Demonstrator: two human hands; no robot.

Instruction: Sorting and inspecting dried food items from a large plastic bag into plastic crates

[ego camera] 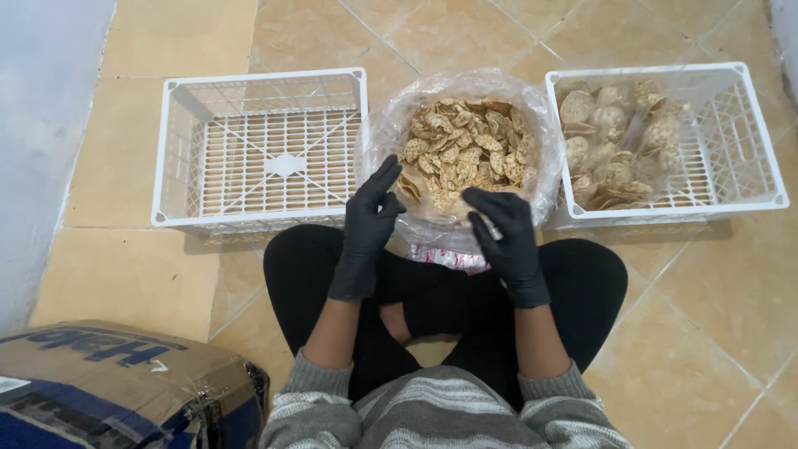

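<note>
Both my hands gloved, grips apart, holding nothing. L hand (366,229) and R hand (507,241) hover at near rim of cracker bag (461,150), frame centre. Bag lies just ahead, between crates; round, no long axis. Both hands abt equally near.

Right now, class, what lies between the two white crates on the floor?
In the head view, a big clear plastic bag of round crackers sits between the empty left crate and the right crate, which holds packed crackers.
</note>
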